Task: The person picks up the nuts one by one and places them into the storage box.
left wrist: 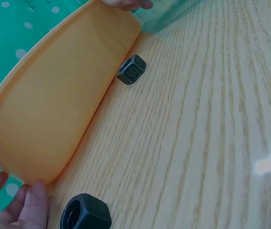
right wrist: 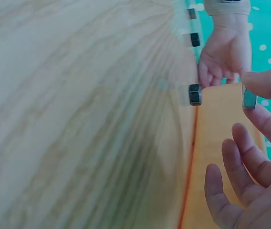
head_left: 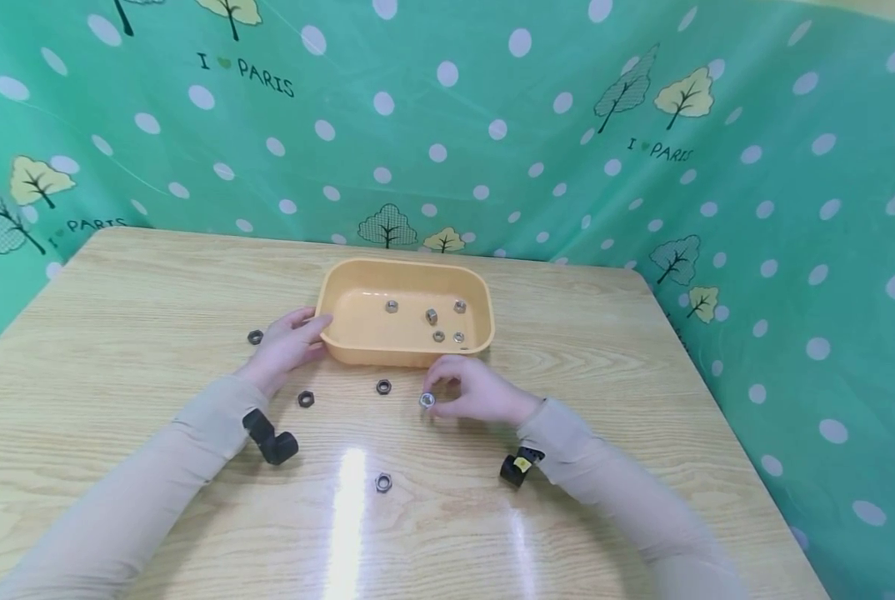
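My left hand (head_left: 288, 343) grips the left end of a yellow-orange plastic basin (head_left: 402, 357), thumb over the rim and fingers against the outer wall. In the left wrist view those fingertips (left wrist: 36, 200) touch the basin's wall. Between right thumb and index finger, my right hand (head_left: 481, 390) pinches a silver hex nut (head_left: 427, 401), just in front of the basin; its other fingers are spread in the right wrist view. Inside the basin lie several silver nuts (head_left: 431, 317). A dark hex nut (head_left: 383, 387) lies on the table between the hands.
More dark nuts lie on the wooden table (head_left: 582, 350): one nut (head_left: 256, 337) beyond the left wrist, another nut (head_left: 307, 399) right of that wrist, and a third nut (head_left: 383, 482) nearer the front. A green patterned curtain (head_left: 447, 125) hangs behind the table and along its right side.
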Demonstrator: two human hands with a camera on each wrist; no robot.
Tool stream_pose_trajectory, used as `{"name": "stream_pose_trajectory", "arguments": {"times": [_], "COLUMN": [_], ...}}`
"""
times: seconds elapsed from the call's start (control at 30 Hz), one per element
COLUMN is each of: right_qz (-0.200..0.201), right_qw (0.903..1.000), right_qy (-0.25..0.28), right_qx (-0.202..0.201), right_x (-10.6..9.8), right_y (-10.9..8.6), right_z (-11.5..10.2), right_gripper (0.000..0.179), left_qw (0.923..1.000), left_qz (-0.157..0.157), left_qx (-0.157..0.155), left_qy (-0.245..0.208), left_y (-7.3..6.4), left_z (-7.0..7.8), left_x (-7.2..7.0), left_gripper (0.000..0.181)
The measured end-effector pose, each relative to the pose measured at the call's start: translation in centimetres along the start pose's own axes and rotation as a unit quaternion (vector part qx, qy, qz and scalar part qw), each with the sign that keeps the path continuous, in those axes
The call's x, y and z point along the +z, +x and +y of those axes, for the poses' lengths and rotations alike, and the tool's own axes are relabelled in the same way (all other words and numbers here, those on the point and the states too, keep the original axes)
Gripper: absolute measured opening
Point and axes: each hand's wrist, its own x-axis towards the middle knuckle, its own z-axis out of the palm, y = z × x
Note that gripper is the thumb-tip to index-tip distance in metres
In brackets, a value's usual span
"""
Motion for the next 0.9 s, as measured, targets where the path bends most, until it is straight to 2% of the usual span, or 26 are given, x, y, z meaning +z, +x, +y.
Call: {"name": "stream_pose_trajectory", "arguments": {"times": [0.17, 0.4, 0.67, 0.9], "right_qz": [0.003, 0.031, 0.063, 0.096], "right_qw": [0.9999, 0.9993, 0.9975, 0.9951], "right_qy": [0.011, 0.01, 0.021, 0.017], "right_qx": [-0.003, -0.021, -0.025, -0.016], "right_x": [-0.4, -1.2, -1.8, -2.1], "right_y": [-0.1, 0.3, 1.2, 2.4], "right_z": [-0.5, -1.5, -2.3, -2.2], "right_gripper": [0.015, 0.016, 0.017, 0.015], "left_qw": [1.0, 1.0, 0.9999, 0.9998], "left_qz": [-0.003, -0.003, -0.003, -0.005], "left_qx": [-0.001, 0.002, 0.007, 0.006], "left_qy": [-0.003, -0.005, -0.011, -0.017], "left_y": [0.1, 0.1, 0.1, 0.2], "left_z": [0.0, 0.0, -0.1, -0.3], "left_x": [0.0, 0.1, 0.1, 0.0], "left_gripper": [0.068, 0.068, 0.067, 0.067]}}
